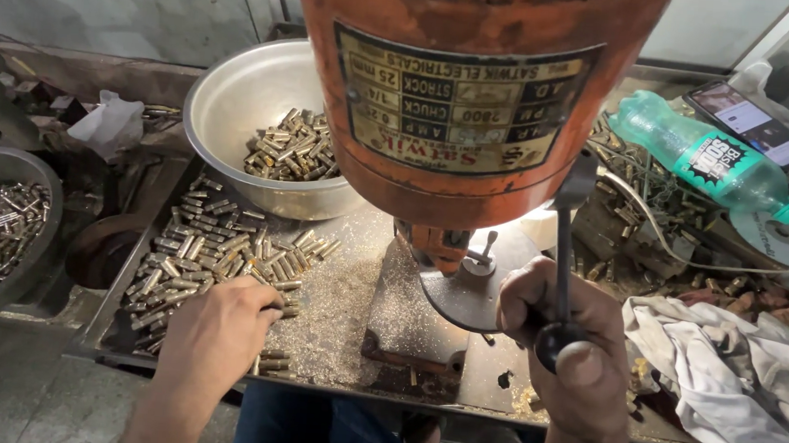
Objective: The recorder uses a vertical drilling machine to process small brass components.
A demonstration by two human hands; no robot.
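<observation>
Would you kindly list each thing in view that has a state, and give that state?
Left hand: resting on the loose brass pieces in the tray.
Right hand: closed around the drill lever.
Steel bowl: partly filled with brass pieces.
Grey bowl: holds silvery pieces.
Bottle: lying on its side, capped.
Phone: screen lit.
White cloth: crumpled.

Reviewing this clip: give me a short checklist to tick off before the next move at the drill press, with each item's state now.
1. Right hand on the lever: ok, wrapped round its black knob.
2. Left hand at the loose metal pieces: ok, fingers touching the pile.
3. Piece seated under the drill: cannot tell, hidden by the motor housing.
4. Left hand away from the drill: ok.
5. White cloth away from the drill: ok, beside the right hand.
</observation>
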